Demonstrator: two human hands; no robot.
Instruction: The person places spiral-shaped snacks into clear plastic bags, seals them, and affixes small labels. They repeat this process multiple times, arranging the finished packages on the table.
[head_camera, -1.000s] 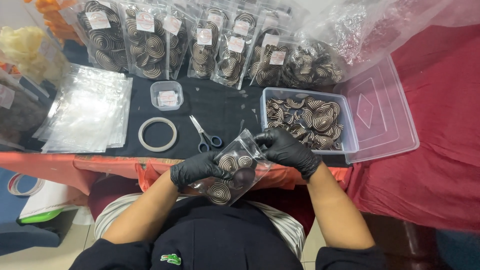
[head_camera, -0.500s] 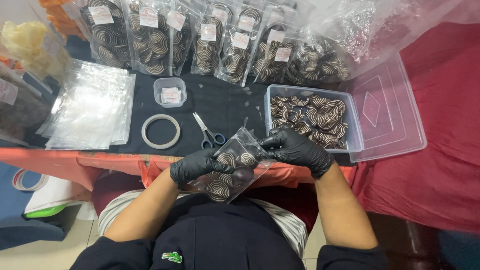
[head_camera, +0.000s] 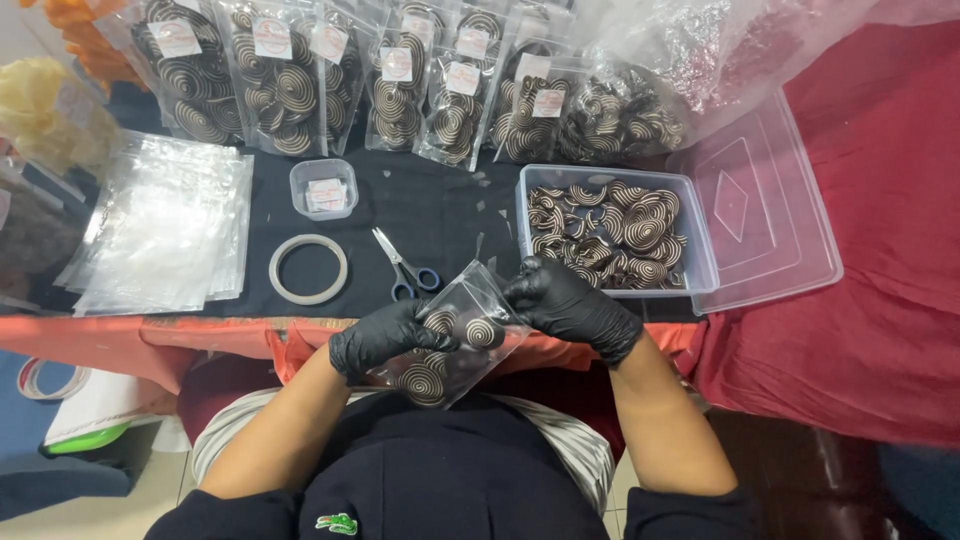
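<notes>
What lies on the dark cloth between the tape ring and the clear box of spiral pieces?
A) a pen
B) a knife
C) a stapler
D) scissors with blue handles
D: the scissors lie on the cloth, with the tape ring to one side and the clear box to the other.

Behind the scissors (head_camera: 408, 268), a row of clear filled packets (head_camera: 290, 70) with pale labels (head_camera: 272, 38); left, stacked empty clear bags (head_camera: 165, 225); nearer, one held packet (head_camera: 450, 340).
</notes>
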